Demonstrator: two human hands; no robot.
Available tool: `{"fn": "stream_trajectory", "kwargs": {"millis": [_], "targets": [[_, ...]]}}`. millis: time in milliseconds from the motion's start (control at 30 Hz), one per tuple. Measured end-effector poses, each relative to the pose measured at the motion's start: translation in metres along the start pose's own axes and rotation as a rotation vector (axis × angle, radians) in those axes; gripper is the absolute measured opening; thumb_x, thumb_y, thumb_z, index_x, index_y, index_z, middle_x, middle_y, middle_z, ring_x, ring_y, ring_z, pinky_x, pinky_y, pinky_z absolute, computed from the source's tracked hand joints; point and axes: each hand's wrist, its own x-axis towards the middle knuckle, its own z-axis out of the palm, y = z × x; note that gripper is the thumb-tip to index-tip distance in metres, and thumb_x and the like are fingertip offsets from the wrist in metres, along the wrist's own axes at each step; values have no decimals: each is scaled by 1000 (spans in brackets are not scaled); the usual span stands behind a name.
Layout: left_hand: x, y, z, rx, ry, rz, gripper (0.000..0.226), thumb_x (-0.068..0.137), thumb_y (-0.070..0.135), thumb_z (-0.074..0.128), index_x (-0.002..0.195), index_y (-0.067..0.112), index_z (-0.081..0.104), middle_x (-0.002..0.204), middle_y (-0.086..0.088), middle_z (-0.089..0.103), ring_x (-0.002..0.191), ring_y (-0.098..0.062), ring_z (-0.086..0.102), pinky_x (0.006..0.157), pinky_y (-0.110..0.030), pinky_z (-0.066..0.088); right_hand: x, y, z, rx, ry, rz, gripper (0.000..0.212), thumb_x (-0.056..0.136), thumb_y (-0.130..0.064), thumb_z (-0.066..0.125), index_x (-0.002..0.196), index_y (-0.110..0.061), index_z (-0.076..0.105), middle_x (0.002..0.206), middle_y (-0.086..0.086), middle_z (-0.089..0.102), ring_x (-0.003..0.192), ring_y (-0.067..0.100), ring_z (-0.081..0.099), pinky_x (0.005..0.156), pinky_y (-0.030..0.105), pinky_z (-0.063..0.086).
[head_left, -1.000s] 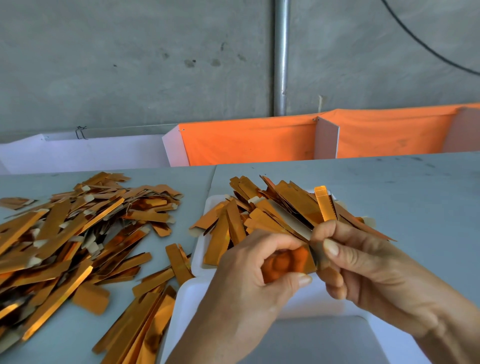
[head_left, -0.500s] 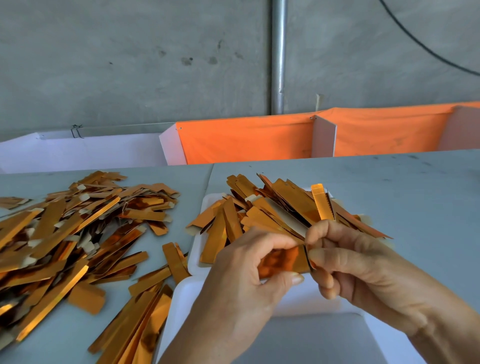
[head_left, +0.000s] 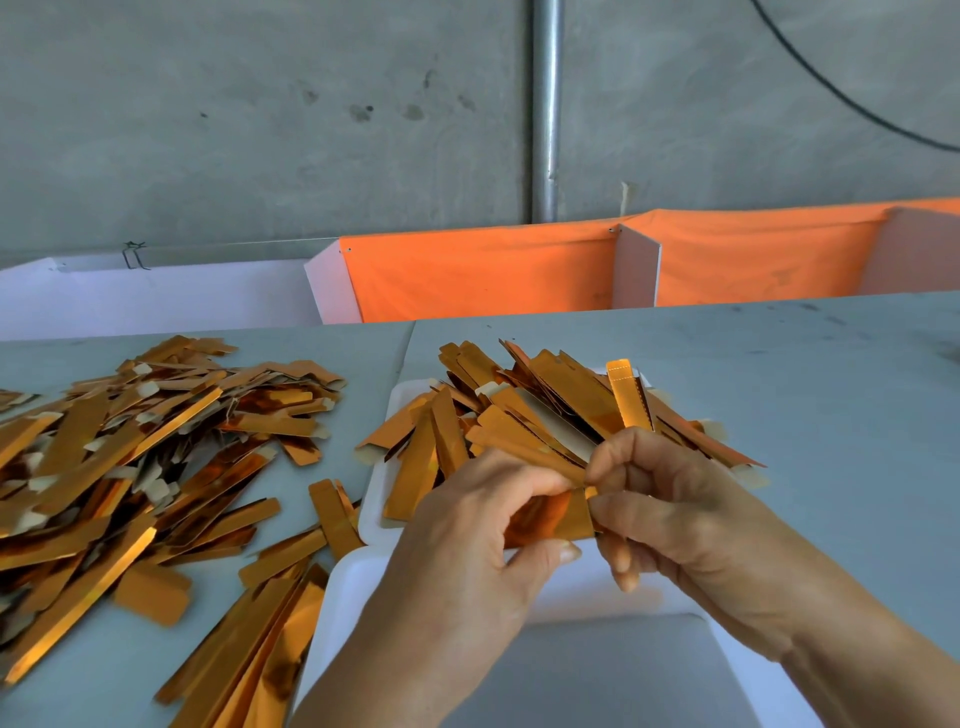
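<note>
My left hand (head_left: 467, 545) and my right hand (head_left: 675, 514) meet in the middle of the view, over a white tray. Both grip one shiny orange-gold foil card strip (head_left: 550, 517). The left thumb and fingers curl round its lower part. The right hand's fingers pinch it from the right, and the strip's narrow upper end (head_left: 628, 395) sticks up behind the right fingers. A heap of the same flat gold strips (head_left: 519, 415) lies in a white tray (head_left: 375, 499) just beyond my hands.
A large loose pile of gold strips (head_left: 130, 457) covers the grey table at the left, with more strips (head_left: 260, 639) near the front edge. A second white tray (head_left: 332, 613) sits under my wrists. Orange cloth bins (head_left: 478, 275) and a metal pipe (head_left: 545, 109) stand behind.
My right fingers have closed in tighter against the left hand on the strip. The strip's lower part shows less between the hands. The piles have not moved.
</note>
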Motion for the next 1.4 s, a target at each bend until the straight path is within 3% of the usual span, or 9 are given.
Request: {"fn": "stream_trajectory", "kwargs": {"millis": [167,333,467,733,867,1033,1233,1300,1400], "targets": [[1,0,1,78,22,13,27,80,21,71,105,32,67,104,22,56,101,0,52,81,-17,43,0,1,0,-61,-2,-70,8,71,-12,63,75,-19,64,60,7,57,48,18,56,51,21,48],[0,-2,0,-5,24,6,36,79,23,74,113,34,68,106,24,59,104,4,53,83,-10,42,1,0,-9,152,-95,-26,5,73,-14,68,78,-14,68,61,9,54,46,18,53,46,24,47],[0,-3,-1,-132,13,-11,38,77,23,74,112,35,65,106,27,60,103,9,55,83,-3,40,3,3,-13,285,-162,2,36,57,-27,89,82,-12,69,59,5,49,41,13,46,43,21,42],[1,-6,2,-193,10,-37,37,76,31,70,113,30,67,105,24,63,103,5,58,86,-11,46,4,6,-8,252,-123,-7,40,56,-35,90,79,-12,67,59,5,53,45,15,51,46,22,46],[1,-5,2,-228,16,-32,35,72,41,65,108,37,67,103,24,63,100,5,59,84,-10,46,3,5,-10,261,-150,87,37,57,-38,89,73,-14,66,60,7,57,50,15,58,48,23,50],[0,-10,2,-165,-17,-71,27,77,28,75,102,37,70,99,24,63,96,2,60,81,-13,47,3,5,-11,246,-158,246,37,53,-33,92,68,-11,67,67,12,64,59,15,64,51,24,54],[-1,-11,12,102,-275,-183,30,75,43,71,101,29,67,91,13,59,85,-2,53,75,-27,46,3,5,-19,-267,-204,418,15,83,-9,70,89,-6,57,83,14,74,77,24,72,66,27,57],[-2,-13,16,113,-355,-227,45,75,51,69,115,31,61,106,17,60,91,2,51,75,-16,42,4,9,-20,-450,-296,491,15,85,-9,67,96,-6,56,83,11,74,79,22,72,70,27,57],[-3,-18,16,129,-284,-257,56,83,51,61,135,35,47,122,21,56,100,7,43,73,-3,30,4,21,-15,-734,-393,550,11,86,-10,62,94,-17,56,82,1,72,75,14,70,72,23,57]]}}
